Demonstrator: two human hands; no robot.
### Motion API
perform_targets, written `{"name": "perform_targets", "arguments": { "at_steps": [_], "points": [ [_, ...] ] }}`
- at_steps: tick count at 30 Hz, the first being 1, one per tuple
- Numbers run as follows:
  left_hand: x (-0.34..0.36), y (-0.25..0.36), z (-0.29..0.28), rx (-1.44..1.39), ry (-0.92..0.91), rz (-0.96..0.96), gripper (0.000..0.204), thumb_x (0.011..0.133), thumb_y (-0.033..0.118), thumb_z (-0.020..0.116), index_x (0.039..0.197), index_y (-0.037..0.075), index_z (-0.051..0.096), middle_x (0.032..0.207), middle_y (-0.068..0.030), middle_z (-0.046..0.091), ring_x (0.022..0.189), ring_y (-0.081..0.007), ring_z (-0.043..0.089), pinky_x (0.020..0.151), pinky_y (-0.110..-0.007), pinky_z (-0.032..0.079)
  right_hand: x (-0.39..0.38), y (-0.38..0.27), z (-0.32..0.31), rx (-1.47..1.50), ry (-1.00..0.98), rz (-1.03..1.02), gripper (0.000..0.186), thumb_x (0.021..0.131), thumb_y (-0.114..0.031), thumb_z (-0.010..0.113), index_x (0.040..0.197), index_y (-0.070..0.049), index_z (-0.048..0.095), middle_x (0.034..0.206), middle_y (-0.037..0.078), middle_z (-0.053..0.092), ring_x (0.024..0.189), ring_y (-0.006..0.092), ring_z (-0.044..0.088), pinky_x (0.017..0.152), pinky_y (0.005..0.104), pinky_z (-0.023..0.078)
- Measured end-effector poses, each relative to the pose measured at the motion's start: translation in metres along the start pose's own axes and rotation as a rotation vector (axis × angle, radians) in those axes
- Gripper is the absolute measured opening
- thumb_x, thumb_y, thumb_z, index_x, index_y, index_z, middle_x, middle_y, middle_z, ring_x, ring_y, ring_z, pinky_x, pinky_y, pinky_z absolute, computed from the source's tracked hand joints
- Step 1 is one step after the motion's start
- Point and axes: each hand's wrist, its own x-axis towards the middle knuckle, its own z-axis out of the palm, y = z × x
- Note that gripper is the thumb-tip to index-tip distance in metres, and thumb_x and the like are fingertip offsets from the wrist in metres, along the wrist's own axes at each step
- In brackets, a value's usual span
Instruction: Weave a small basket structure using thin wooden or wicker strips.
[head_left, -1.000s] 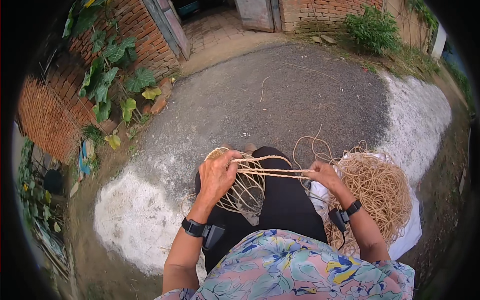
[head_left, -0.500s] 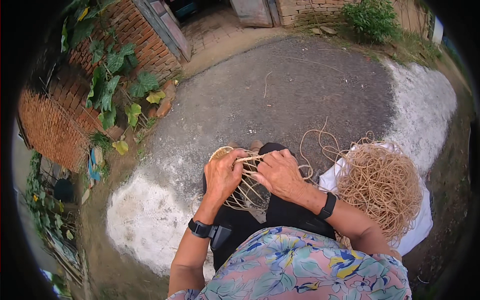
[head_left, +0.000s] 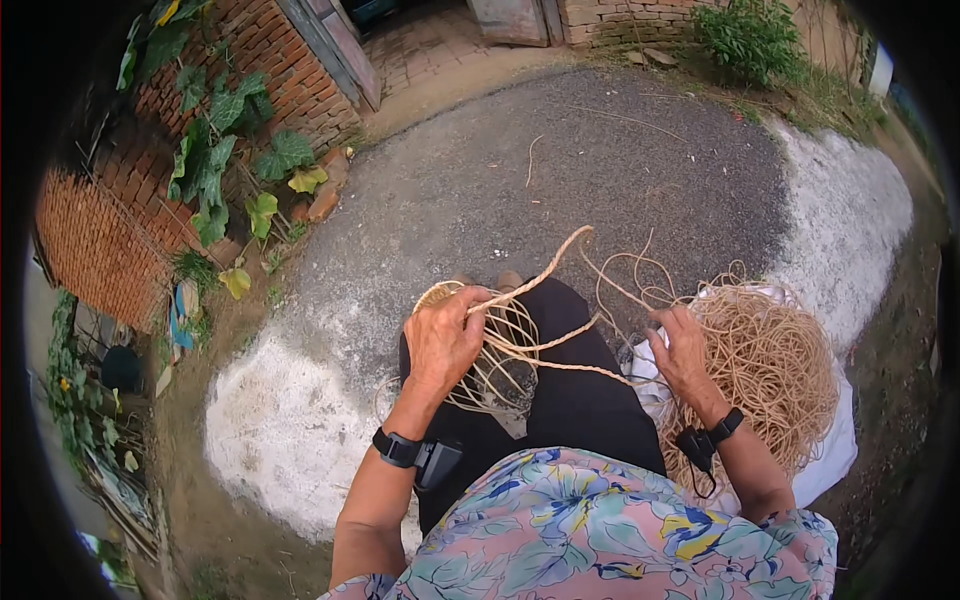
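Note:
Over my lap, my left hand [head_left: 443, 338] is closed on a thick twisted straw-coloured cord [head_left: 548, 268], whose free end sticks up and to the right. Loose loops of the same pale cord [head_left: 508, 335] hang beside and below that hand, partly hidden by it. My right hand [head_left: 684, 352] is off to the right, its thumb and fingers pinched on a thin strand of cord that curves over from the loops. Just beyond it lies a large tangled pile of cord [head_left: 775, 375] on a white sack [head_left: 838, 430].
My dark-trousered legs [head_left: 570, 395] are under the work. Grey paving [head_left: 450, 200] with pale, whitish patches surrounds me. A brick wall [head_left: 110, 250] with a leafy vine [head_left: 215, 185] stands at left; an open doorway [head_left: 420, 45] is at the far side.
My right hand has left the left hand and moved right, toward the pile, drawing out a strand. The thick cord's end now sticks up free from my left hand.

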Motion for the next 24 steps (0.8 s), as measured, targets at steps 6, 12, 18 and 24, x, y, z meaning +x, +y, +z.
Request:
{"name": "perform_targets", "arguments": {
  "at_steps": [6, 12, 18, 24],
  "points": [
    [0.0, -0.002, 0.001, 0.003, -0.019, -0.003, 0.019, 0.082, 0.012, 0.064, 0.099, 0.013, 0.074, 0.068, -0.0113, 0.067, 0.055, -0.0253, 0.064, 0.055, -0.038, 0.05, 0.048, -0.117, 0.026, 0.222, -0.167, -0.395, 0.026, 0.091, -0.03, 0.064, 0.101, -0.005, 0.064, 0.096, 0.009, 0.056, 0.097, 0.0279, 0.051, 0.089, 0.0415, 0.037],
    [-0.003, -0.004, -0.002, -0.02, 0.012, -0.019, 0.018, 0.082, 0.012, 0.065, 0.097, 0.014, 0.074, 0.066, -0.0111, 0.067, 0.054, -0.0254, 0.063, 0.054, -0.038, 0.05, 0.001, 0.01, 0.026, 0.336, -0.336, -0.167, 0.026, 0.094, -0.025, 0.06, 0.077, -0.004, 0.062, 0.076, 0.01, 0.053, 0.08, 0.0307, 0.051, 0.078, 0.0427, 0.04],
    [-0.002, 0.001, 0.0, -0.004, -0.006, -0.034, 0.012, 0.086, 0.017, 0.066, 0.095, 0.014, 0.074, 0.064, -0.0117, 0.065, 0.054, -0.0265, 0.063, 0.054, -0.039, 0.049, -0.081, 0.159, -0.023, -0.621, -0.462, 0.544, 0.027, 0.086, -0.028, 0.065, 0.089, -0.002, 0.068, 0.095, 0.02, 0.066, 0.094, 0.038, 0.063, 0.078, 0.0483, 0.05],
    [0.001, 0.004, 0.001, 0.0, 0.003, -0.005, 0.011, 0.088, 0.019, 0.067, 0.094, 0.013, 0.074, 0.062, -0.0126, 0.063, 0.055, -0.0277, 0.063, 0.055, -0.039, 0.049, 0.015, -0.006, 0.018, 0.131, -0.094, -0.191, 0.021, 0.088, -0.024, 0.065, 0.097, -0.005, 0.067, 0.091, 0.012, 0.062, 0.092, 0.0309, 0.056, 0.085, 0.0426, 0.04]
  ]
}}
